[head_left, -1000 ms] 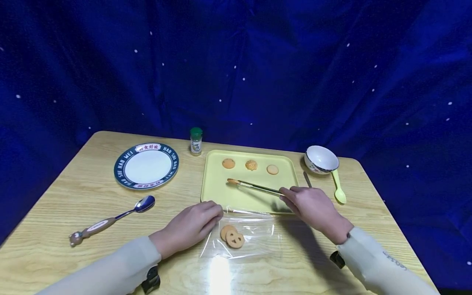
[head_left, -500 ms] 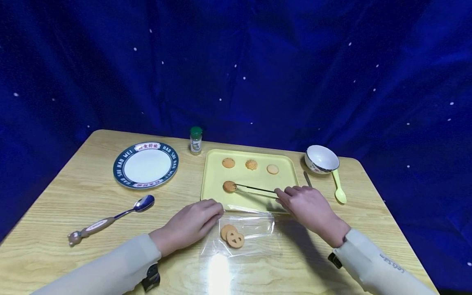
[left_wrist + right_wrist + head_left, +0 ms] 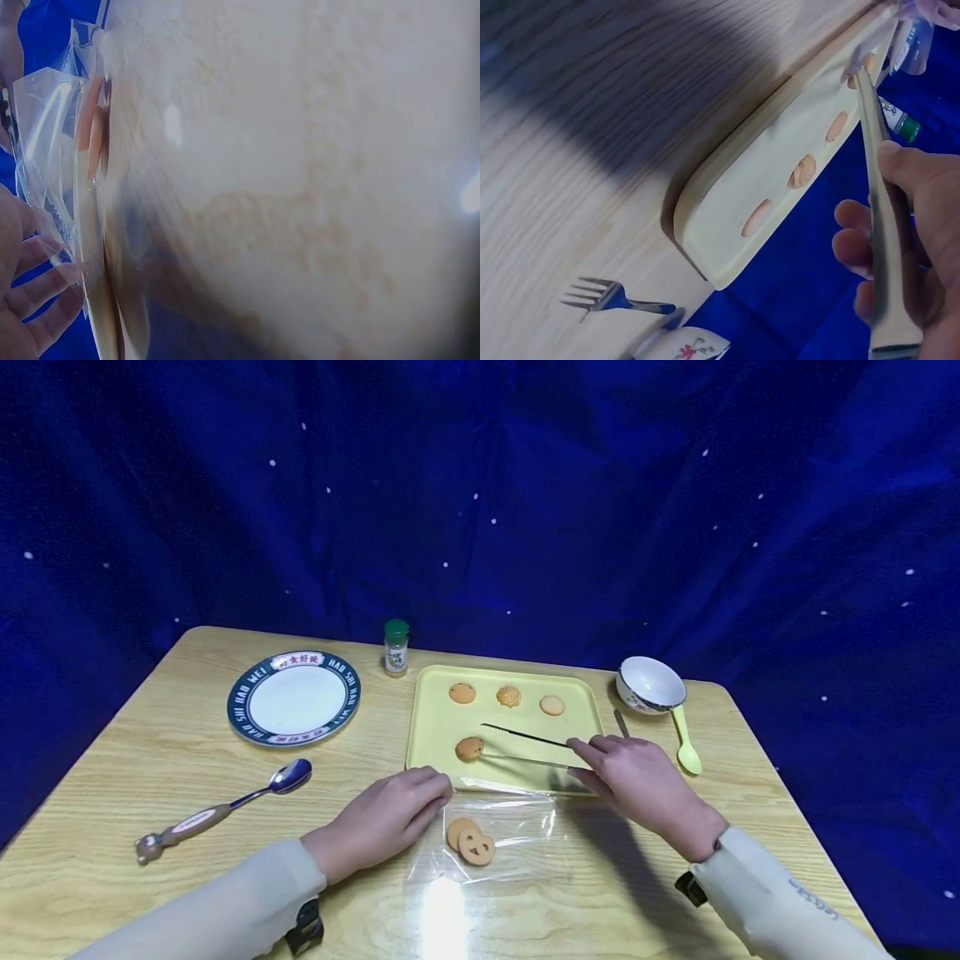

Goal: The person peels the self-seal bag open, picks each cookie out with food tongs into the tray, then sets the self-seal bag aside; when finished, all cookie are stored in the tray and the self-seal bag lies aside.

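Observation:
My right hand [image 3: 633, 777] holds metal tongs [image 3: 881, 217] over the yellow tray [image 3: 525, 777]. The tongs' arms stand apart; the nearer tip is at the right edge of a round cookie [image 3: 469, 748] lying on the tray, and the farther tip is clear of it. Behind it lie three more cookies: a speckled one [image 3: 462, 693], a swirled one [image 3: 508, 696] and a plain one [image 3: 552, 705]. At the tray's front edge my left hand [image 3: 393, 810] pinches the corner of a clear plastic bag [image 3: 525, 835]. Inside are two cookies, one with a smiling face [image 3: 476, 847].
A rimmed plate [image 3: 300, 697] and a bear-handled spoon [image 3: 225, 810] lie on the left. Behind the tray stands a green-capped shaker [image 3: 396, 648]. On the right are a bowl [image 3: 651, 685], a yellow-green spoon [image 3: 686, 747] and a fork [image 3: 615, 298].
The tongs, earlier gripping the tilted cookie, have spread apart. That cookie now lies flat on the tray. My left hand has stayed at the bag.

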### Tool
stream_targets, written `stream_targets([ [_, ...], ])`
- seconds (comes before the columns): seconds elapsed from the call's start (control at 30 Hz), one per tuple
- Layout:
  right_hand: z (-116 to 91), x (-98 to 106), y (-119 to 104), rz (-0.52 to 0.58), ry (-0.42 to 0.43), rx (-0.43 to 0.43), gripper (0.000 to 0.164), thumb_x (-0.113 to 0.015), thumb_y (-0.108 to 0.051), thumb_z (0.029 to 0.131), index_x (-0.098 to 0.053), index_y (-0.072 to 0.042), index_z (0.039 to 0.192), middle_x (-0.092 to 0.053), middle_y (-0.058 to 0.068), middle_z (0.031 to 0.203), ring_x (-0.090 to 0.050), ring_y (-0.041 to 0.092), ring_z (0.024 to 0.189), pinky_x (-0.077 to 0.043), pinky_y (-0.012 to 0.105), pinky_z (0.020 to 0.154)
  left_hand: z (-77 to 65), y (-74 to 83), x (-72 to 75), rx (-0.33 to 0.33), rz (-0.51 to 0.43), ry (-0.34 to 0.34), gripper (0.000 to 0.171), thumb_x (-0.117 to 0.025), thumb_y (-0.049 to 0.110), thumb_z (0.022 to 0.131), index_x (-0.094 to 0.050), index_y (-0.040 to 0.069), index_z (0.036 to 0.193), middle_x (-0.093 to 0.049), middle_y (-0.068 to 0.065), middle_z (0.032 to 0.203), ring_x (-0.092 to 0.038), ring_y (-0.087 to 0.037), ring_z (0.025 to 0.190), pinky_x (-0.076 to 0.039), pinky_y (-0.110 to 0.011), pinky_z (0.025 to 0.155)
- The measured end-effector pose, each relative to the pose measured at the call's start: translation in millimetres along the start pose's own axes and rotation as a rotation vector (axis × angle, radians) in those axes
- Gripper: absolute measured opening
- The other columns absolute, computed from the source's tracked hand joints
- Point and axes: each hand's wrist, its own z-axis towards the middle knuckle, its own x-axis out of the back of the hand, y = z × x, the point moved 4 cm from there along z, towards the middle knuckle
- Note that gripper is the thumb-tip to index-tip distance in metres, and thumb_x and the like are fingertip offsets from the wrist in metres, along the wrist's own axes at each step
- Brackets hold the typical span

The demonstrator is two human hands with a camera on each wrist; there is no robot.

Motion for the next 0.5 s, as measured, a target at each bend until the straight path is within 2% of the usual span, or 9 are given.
stream_targets([
  [0.2, -0.5, -1.1, 2.1, 0.107, -0.084, -0.059, 0.031, -0.070, -0.032, 0.088, -0.068, -0.017, 0.115, -0.068, -0.007, 0.084, -0.062, 0.007, 0.066, -0.049, 0.031, 0.052, -0.3, -0.5, 0.8, 0.010, -0.004, -0.013, 0.006, -0.056, 0.017, 0.097, -0.061, 0.021, 0.099, -0.059, 0.013, 0.092, -0.057, -0.001, 0.083, -0.054, -0.022, 0.075],
  [0.5, 5.2, -1.9, -2.0, 0.148, -0.146, -0.041, 0.022, -0.067, -0.030, 0.091, -0.070, -0.020, 0.111, -0.067, -0.012, 0.082, -0.064, 0.008, 0.069, -0.052, 0.033, 0.058, -0.4, -0.5, 0.4, 0.004, -0.004, -0.013, 0.005, -0.057, 0.017, 0.097, -0.060, 0.021, 0.097, -0.058, 0.014, 0.090, -0.056, -0.001, 0.082, -0.054, -0.022, 0.074],
])
